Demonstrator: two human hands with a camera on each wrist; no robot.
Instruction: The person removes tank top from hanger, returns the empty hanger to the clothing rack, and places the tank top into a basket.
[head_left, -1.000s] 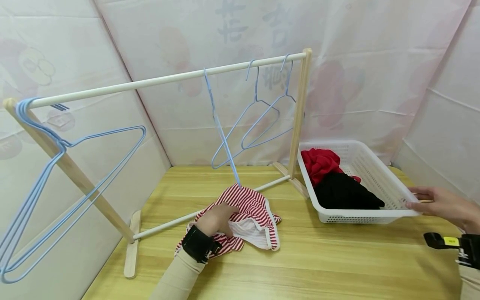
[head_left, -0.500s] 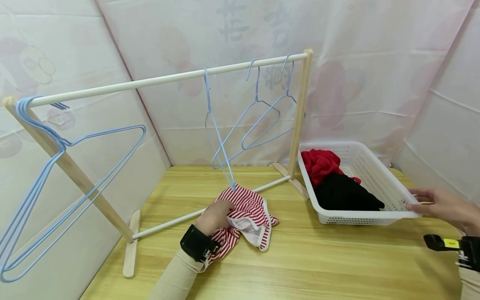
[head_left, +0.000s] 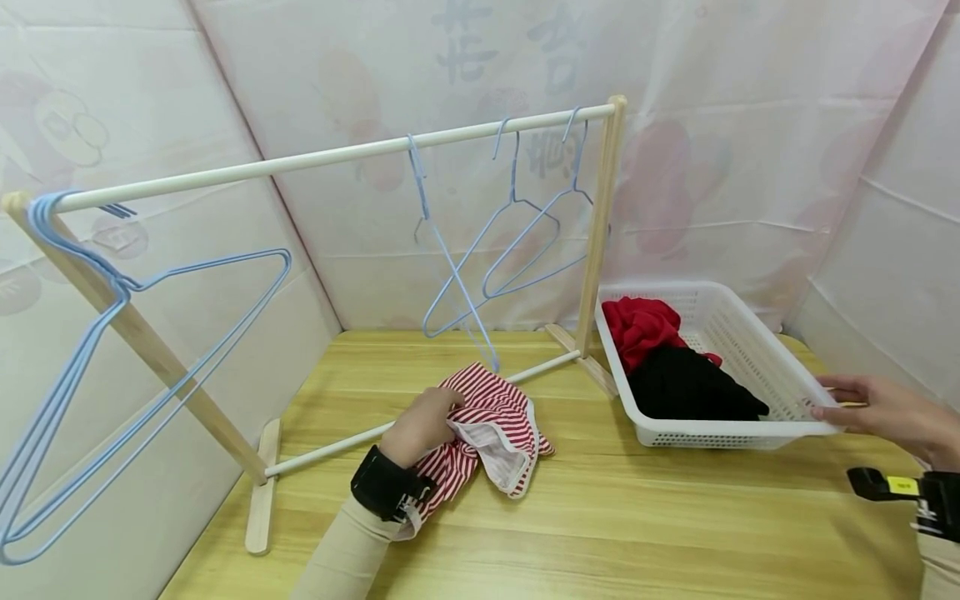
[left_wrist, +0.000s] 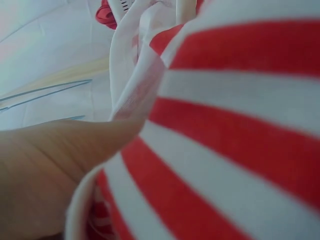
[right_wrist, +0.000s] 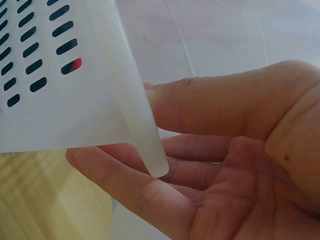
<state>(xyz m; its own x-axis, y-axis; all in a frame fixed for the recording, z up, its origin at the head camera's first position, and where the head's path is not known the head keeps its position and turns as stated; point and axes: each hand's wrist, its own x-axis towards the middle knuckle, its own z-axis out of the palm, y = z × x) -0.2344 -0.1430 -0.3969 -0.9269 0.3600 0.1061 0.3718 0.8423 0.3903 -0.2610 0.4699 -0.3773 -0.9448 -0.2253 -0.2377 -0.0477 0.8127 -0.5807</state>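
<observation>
My left hand (head_left: pixel 423 425) grips a red-and-white striped garment (head_left: pixel 491 396) with white trim, crumpled above the wooden table (head_left: pixel 600 533). In the left wrist view, the striped cloth (left_wrist: pixel 240 115) fills the right side and hides most of the fingers. A blue hanger (head_left: pixel 457 267) hangs skewed from the rack's rod, its lower end just above the garment. At the right, my right hand (head_left: pixel 885 412) holds the near right corner of a white plastic basket (head_left: pixel 720 429). In the right wrist view, the thumb (right_wrist: pixel 210 107) lies against the basket rim, with the fingers (right_wrist: pixel 125 182) beneath.
Red cloth (head_left: pixel 641 325) and black cloth (head_left: pixel 693 387) lie in the basket. The wooden rack's rod (head_left: pixel 300 163) spans the table, with several blue hangers (head_left: pixel 150 287) at its left end. Two more hangers (head_left: pixel 513 200) hang near its right post (head_left: pixel 600 233).
My left hand has shifted slightly left and up, drawing the striped garment along. The skewed hanger has swung, and its lower end now hangs apart from the cloth. My right hand stays put.
</observation>
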